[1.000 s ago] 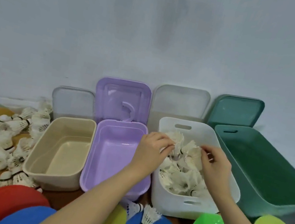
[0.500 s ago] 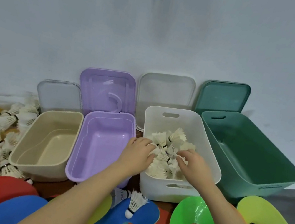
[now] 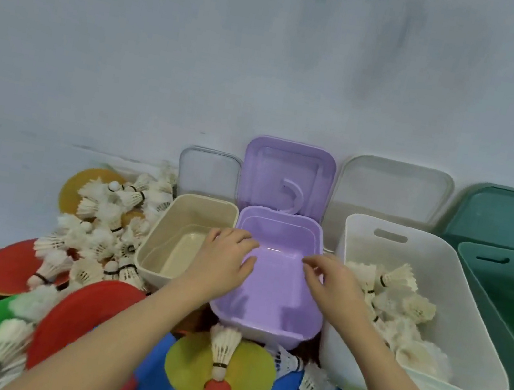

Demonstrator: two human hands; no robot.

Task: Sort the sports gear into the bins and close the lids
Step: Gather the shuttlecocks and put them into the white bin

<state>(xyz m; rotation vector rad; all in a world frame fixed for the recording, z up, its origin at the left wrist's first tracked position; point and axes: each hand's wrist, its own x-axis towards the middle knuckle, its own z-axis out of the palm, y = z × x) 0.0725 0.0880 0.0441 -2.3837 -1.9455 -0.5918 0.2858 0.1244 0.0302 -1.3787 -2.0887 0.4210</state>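
Both hands, left (image 3: 224,257) and right (image 3: 333,280), have been withdrawn from the white bin (image 3: 468,349) of shuttlecocks (image 3: 402,294); fingers loosely curled, apparently empty, over the purple bin (image 3: 266,315).

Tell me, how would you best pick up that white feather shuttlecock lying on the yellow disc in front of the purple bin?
Probably by the feather skirt of the white feather shuttlecock, pinched from above. It lies flat on the yellow flat disc, round cork tip toward the person, so the wide skirt offers the easiest hold. Both hands are empty: the left hand or right hand could reach back for it.
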